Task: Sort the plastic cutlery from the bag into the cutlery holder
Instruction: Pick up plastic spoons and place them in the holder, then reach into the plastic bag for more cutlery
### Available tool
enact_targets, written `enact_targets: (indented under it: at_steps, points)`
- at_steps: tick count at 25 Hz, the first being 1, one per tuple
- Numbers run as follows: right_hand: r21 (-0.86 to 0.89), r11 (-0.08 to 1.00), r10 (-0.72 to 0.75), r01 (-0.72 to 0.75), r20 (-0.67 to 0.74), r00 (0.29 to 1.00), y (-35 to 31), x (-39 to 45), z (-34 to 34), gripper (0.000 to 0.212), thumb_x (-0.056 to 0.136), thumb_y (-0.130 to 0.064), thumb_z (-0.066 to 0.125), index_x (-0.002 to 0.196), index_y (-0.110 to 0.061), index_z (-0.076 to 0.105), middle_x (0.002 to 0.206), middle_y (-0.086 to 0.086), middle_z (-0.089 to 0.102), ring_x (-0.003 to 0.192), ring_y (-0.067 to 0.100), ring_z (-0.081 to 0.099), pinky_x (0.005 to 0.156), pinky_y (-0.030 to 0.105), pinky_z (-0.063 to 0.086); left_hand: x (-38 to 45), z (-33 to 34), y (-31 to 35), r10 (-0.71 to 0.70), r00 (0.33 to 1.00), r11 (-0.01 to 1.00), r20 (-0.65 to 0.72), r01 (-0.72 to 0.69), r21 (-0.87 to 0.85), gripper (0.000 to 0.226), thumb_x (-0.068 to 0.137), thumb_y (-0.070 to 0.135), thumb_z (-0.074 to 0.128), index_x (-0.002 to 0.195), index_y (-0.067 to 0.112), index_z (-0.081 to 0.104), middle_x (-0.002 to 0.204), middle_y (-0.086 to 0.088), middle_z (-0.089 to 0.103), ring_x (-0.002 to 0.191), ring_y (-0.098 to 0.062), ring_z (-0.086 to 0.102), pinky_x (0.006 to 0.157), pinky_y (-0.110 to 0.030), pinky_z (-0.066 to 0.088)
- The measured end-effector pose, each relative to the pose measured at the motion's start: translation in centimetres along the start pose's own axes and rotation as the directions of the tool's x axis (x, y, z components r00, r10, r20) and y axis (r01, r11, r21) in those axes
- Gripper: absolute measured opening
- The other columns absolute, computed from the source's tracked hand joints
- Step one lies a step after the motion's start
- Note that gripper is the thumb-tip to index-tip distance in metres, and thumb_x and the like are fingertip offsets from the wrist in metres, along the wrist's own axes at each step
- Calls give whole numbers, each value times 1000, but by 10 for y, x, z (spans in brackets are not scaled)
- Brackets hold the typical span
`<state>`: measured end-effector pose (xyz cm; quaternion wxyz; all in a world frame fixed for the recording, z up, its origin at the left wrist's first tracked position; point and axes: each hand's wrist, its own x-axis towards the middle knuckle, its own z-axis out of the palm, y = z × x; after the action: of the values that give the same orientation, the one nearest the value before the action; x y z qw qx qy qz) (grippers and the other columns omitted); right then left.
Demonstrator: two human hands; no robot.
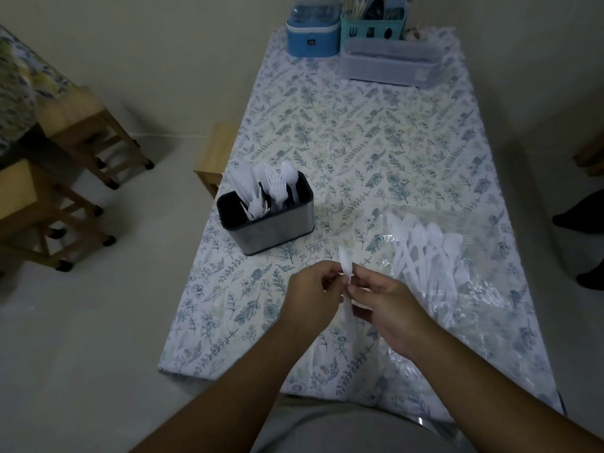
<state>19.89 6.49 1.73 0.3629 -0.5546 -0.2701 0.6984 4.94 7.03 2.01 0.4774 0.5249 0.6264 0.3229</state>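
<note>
We've got one white plastic spoon (345,266) pinched between both hands over the near half of the table (376,132). Left hand (312,299) fingertips curl onto it from 9 o'clock, right hand (387,308) from 3 o'clock; bowl end sticks up past the fingers toward 12, handle runs down between the palms toward 6. Exact finger contact is hard to read: the plastic blurs against the cloth.

Cutlery holder (266,220), dark rim and metal sides, sits at about 10 o'clock from the hands, near but apart, close to the table's left edge. It already carries upright white forks, spoons and knives; we can't tell how the compartments split.

Clear plastic bag (464,289) lies flat at 2 to 4 o'clock from the hands, just beside the right one, with a fan of white spoons and forks (425,246) on it.

Table wears a floral-leaf cloth. Far end at 12: a blue lidded box (312,35), a teal caddy (372,26) with utensils, and a clear lidded container (389,62). Pale floor, wooden stools (94,132) at 9 to 10 o'clock.
</note>
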Motion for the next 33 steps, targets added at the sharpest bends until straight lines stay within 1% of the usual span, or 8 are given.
enact_targets:
  at_steps: [5,10,15,19,23,25,28,33]
  points:
    - [-97,982,-170,165,-49,984,-40,10,21,37,85,6,73,117,-12,74,102,10,80,97,25,77,90,40,60,8,-27,29,121,990,992,-75,-118,35,14,94,19,69,107,20,75,93,14,75,89,4,69,78,-12,53]
    - [-166,896,-421,413,-17,907,-106,31,67,24,79,-2,82,101,-11,76,93,3,81,92,17,77,85,29,61,37,-69,83,266,924,962,-276,-236,137,22,97,18,65,119,22,63,97,14,73,89,5,67,74,-13,54]
    - [-251,789,-573,560,24,819,-150,70,100,14,83,-8,82,94,-14,75,92,1,80,92,15,77,88,34,61,78,-105,114,311,900,930,-306,-221,294,19,101,21,57,119,22,62,103,14,71,92,3,64,71,-7,46]
    - [-422,748,-561,513,13,828,-140,100,97,15,87,-14,79,101,-14,77,95,-2,80,91,10,76,90,36,61,95,-100,105,228,936,901,-269,-97,423,14,104,23,49,107,18,61,89,8,65,82,-7,61,58,-8,37]
    - [-683,605,-543,410,24,840,-123,102,79,33,91,-25,75,122,-13,73,109,1,77,93,7,68,81,10,48,95,-93,105,155,965,799,-213,4,601,33,105,19,43,134,9,56,125,-9,65,118,-22,57,87,-28,40]
    - [-722,555,-561,414,43,827,-118,97,69,33,93,-26,72,123,-12,72,109,2,77,94,9,69,85,17,52,89,-86,106,244,950,795,-195,-81,602,37,105,18,43,140,12,54,133,-9,62,124,-22,55,98,-30,41]
    - [-769,471,-573,432,106,813,-105,83,47,31,96,-27,69,123,-12,72,112,2,77,102,13,71,95,31,56,73,-58,91,369,925,789,-88,-262,556,32,103,13,45,131,9,62,124,-11,67,114,-25,61,95,-36,48]
    - [-923,255,-555,287,104,826,-61,51,-21,31,94,-33,64,123,-25,73,124,-4,72,117,18,63,96,36,52,44,5,28,341,937,750,77,-320,579,40,100,17,50,138,6,56,133,-14,62,122,-30,58,102,-40,47]
